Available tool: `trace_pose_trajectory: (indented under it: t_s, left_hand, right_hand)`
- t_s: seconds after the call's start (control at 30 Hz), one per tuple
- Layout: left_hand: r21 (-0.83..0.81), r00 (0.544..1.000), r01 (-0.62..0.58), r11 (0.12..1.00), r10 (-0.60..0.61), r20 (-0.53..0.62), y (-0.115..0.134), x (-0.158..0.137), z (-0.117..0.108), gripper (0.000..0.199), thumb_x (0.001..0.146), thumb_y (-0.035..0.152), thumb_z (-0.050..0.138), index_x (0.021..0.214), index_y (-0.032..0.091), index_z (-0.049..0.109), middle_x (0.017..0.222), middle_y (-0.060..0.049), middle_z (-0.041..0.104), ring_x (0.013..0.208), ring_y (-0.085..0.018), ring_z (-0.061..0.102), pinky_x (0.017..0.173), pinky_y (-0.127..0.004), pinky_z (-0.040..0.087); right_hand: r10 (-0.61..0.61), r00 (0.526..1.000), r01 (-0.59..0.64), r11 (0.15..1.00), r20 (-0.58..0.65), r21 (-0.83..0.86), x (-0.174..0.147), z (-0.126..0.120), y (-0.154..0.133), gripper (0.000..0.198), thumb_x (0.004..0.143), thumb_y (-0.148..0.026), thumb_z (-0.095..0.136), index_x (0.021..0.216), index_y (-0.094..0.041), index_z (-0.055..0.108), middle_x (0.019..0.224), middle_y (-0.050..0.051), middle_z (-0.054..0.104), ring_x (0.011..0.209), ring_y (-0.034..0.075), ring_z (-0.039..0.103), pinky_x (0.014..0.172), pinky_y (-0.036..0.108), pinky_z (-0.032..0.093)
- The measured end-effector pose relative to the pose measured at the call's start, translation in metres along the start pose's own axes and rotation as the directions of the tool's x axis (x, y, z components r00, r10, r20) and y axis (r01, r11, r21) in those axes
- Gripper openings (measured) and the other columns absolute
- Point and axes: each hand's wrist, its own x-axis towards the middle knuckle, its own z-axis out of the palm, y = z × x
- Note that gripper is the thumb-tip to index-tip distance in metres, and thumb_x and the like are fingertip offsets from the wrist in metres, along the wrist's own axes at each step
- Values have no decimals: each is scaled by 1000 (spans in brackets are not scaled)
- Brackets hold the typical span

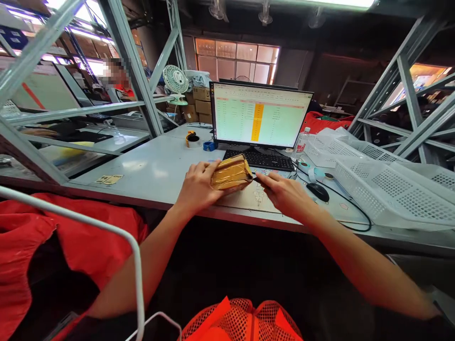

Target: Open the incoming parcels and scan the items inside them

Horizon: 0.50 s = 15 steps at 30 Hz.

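Note:
A small cardboard box (pixel 232 173), wrapped in shiny brown tape, is tilted just above the front part of the desk. My left hand (pixel 201 182) is closed around its left side and underside. On the other side, my right hand (pixel 280 189) is closed on a thin dark tool that looks like a box cutter (pixel 256 179). Its tip meets the right end of the box, near the lower corner. Most of the cutter is hidden by my fingers.
Behind the box stand a black keyboard (pixel 256 160) and a monitor (pixel 263 118) showing a spreadsheet. To the right are a mouse (pixel 317 192), its cable, a bottle (pixel 301 142) and white plastic baskets (pixel 387 189). Tape rolls (pixel 193 139) lie at the back left. Metal frames flank the desk.

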Motion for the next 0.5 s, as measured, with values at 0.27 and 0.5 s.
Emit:
trace_pose_trajectory:
  t_s: [0.27,0.5]
  left_hand:
    - [-473,991,109,874,-133,-18,-59,-20,-1,93,72,46,87,157,28,55,135,-7,65,129,-33,63,117,-45,52]
    - [-688,968,218,692,-243,63,-92,-30,11,102,67,53,96,156,22,56,150,-12,61,141,-38,59,120,-44,52]
  right_hand:
    - [-344,888,400,905,-305,143,67,-7,27,51,112,-34,45,162,-27,52,120,8,69,90,17,66,78,27,52]
    - [-459,877,464,886,-139,7,115,11,-4,55,109,-23,48,164,-28,49,119,7,70,81,15,63,65,26,40]
